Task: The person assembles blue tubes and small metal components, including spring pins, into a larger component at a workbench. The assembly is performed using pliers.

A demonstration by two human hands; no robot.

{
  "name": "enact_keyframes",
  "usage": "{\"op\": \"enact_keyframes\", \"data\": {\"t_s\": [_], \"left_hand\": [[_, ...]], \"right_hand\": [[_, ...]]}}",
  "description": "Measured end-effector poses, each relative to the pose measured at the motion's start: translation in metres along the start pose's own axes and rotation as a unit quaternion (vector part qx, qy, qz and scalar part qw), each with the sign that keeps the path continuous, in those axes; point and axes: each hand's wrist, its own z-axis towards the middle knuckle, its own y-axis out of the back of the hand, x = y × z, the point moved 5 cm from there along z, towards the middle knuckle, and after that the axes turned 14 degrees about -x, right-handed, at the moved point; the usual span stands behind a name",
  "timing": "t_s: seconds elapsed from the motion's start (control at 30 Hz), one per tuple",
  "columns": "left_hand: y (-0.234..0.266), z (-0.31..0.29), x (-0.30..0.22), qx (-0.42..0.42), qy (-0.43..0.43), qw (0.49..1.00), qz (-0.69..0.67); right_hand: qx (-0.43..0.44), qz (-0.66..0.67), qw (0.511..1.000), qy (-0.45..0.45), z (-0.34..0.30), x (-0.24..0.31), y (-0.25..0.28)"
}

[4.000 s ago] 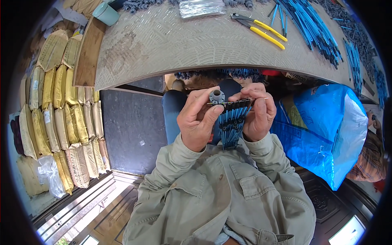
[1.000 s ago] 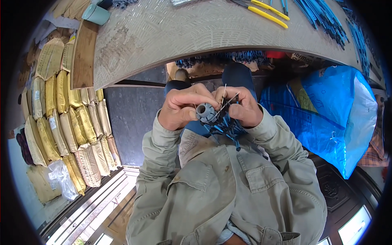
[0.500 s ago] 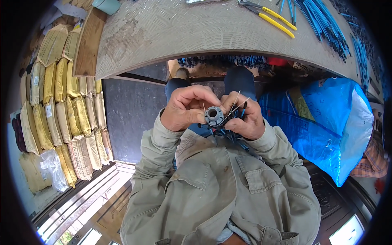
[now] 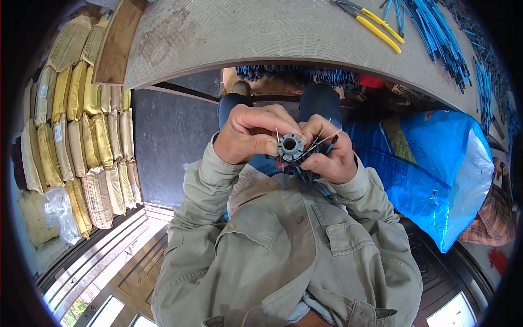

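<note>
Above my lap I hold a grey, round, slotted hub [image 4: 290, 155] with a hole through its middle. Its ringed face points up. My left hand [image 4: 250, 135] has its thumb against the hub's left side and its forefinger reaching over to the far edge. On the other side, my right hand [image 4: 333, 155] is closed around a cluster of thin metal rods [image 4: 321, 133], some with black ends, beside the hub. Blue and black rods [image 4: 321, 188] hang below it toward my jacket. The fingertips hide part of where the rods meet the hub.
Ahead is a worktop [image 4: 229, 41] with yellow-handled pliers [image 4: 380, 34] and a pile of blue rods [image 4: 436, 32]. Stacked yellow and tan packages [image 4: 81, 131] stand at left. A large blue plastic bag [image 4: 425, 169] lies at right. More blue rods [image 4: 327, 74] show under the worktop.
The view has shifted slightly, so the hub and both hands sit a little farther right and higher. Both hands keep their hold, with the hub turned up slightly differently.
</note>
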Motion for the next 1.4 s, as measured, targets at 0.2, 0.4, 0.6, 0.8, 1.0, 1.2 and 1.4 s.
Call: {"op": "enact_keyframes", "data": {"t_s": [0.2, 0.4, 0.6, 0.8, 1.0, 1.2, 1.4], "left_hand": [[0.008, 0.007, -0.001, 0.103, -0.096, 0.99, 0.022], [0.008, 0.016, -0.001, 0.149, -0.091, 0.984, 0.027], [-0.009, 0.025, -0.002, 0.245, -0.094, 0.965, -0.013], [-0.032, 0.029, -0.011, 0.29, -0.118, 0.949, -0.027], [-0.048, 0.02, -0.036, 0.243, -0.137, 0.958, 0.063], [-0.054, 0.003, -0.037, 0.14, -0.195, 0.943, 0.229], [-0.061, 0.025, -0.049, 0.216, -0.183, 0.929, 0.239]], "right_hand": [[0.042, -0.018, 0.998, 0.049, 0.006, 0.002, -0.008], [0.065, -0.078, 0.978, 0.185, 0.013, 0.002, -0.005], [0.106, 0.053, 0.993, 0.021, 0.005, 0.007, -0.007], [0.155, 0.05, 0.986, 0.045, -0.001, 0.018, -0.001], [0.114, 0.048, 0.991, 0.046, -0.004, 0.032, 0.001], [0.107, 0.034, 0.99, 0.087, -0.004, 0.029, 0.009], [0.069, -0.047, 0.984, 0.16, -0.002, 0.054, 0.009]]}}
